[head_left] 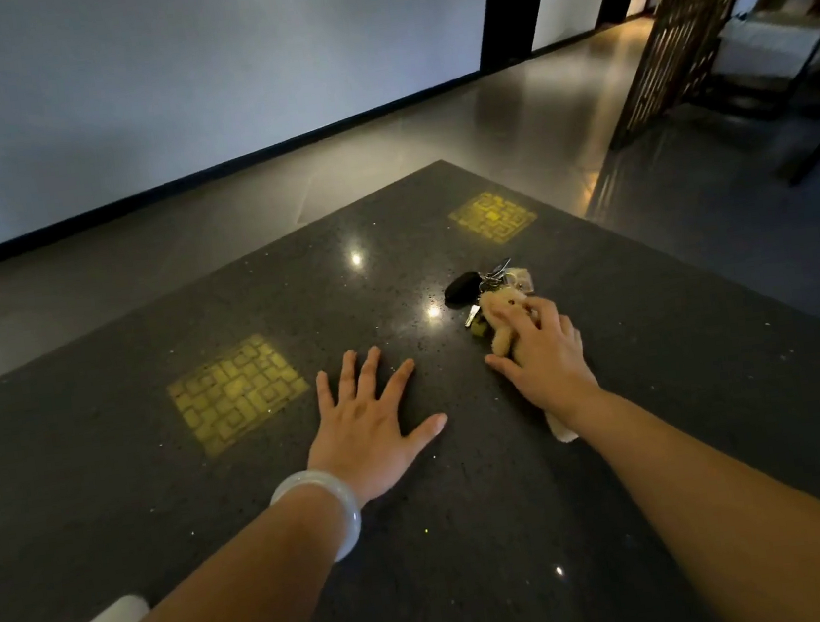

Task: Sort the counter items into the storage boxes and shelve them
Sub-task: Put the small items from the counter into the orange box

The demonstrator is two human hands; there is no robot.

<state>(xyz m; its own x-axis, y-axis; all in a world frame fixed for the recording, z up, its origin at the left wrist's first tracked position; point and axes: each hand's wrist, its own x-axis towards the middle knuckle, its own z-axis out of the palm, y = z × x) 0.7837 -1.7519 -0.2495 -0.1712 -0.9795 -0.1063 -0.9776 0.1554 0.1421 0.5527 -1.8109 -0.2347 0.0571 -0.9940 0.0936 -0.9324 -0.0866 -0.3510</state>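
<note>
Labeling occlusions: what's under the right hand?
The right hand covers a plush keychain toy and pale cloth, corner showing. The rest is hidden.

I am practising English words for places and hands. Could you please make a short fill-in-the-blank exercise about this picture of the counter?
1. The left hand lies flat on the counter with its fingers ____.
2. The right hand is over the plush toy on the bunch of ____.
3. A pale bangle sits on the ____ wrist.
4. The two square patterns set in the counter are ____ in colour.

Missing words: spread; keys; left; yellow
</note>
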